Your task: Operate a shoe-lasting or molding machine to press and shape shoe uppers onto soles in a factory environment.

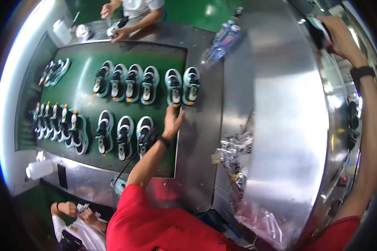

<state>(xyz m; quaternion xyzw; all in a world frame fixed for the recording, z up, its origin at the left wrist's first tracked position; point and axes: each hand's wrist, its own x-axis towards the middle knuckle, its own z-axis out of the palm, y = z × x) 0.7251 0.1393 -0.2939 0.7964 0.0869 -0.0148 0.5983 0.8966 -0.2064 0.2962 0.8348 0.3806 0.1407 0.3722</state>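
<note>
My left hand (173, 122) reaches over the green work surface, its fingers closed at the heel of a black, white and pale teal sneaker (173, 85). Right beside that shoe stands a matching sneaker (192, 85). At the upper right, my raised right hand (338, 37) grips another sneaker (317, 32), partly cut off by the metal housing's edge and the rim of the picture. Several like sneakers stand in rows on the green belt (81, 111), many with orange tabs at the heel.
A tall metal housing (285, 96) stands to my right. Plastic bottles (225, 39) lie at the far metal edge, and crumpled clear wrap (236, 152) by the housing. One co-worker (140, 12) across holds a shoe; another co-worker (81, 226) sits at the near left.
</note>
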